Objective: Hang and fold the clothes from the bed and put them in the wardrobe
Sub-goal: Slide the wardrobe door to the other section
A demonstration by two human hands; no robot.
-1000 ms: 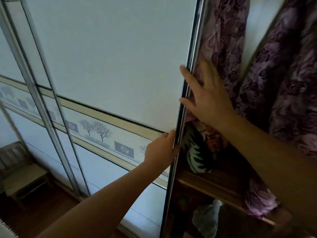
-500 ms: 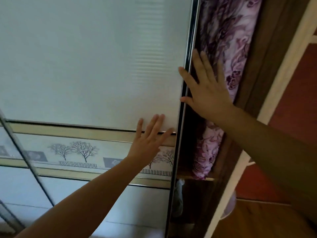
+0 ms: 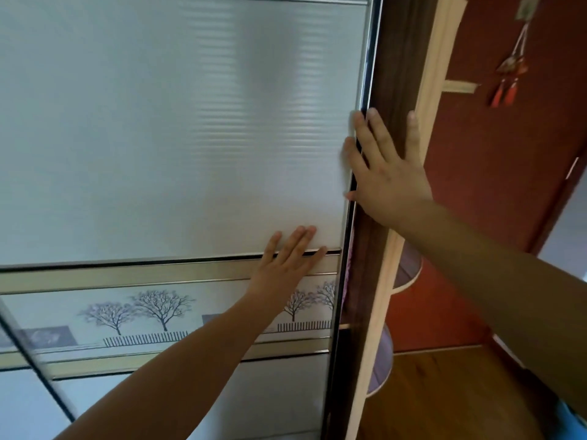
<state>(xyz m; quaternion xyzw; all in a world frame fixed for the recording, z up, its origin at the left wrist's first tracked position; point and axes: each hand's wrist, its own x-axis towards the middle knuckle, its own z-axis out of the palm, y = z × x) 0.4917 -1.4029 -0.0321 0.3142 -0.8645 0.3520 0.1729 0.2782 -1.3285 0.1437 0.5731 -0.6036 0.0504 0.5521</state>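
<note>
Legible text: none. Sliding wardrobe door [image 3: 178,122]: printed band [image 3: 143,315] of bare trees and fence, pictorial only, no lettering. Red tasselled ornament [image 3: 511,68]: pale tag [image 3: 529,4] at its top, too small to read.

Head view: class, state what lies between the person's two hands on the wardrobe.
In the head view, only bare frosted door panel lies between the left hand and the right hand, up to its metal edge strip.
</note>
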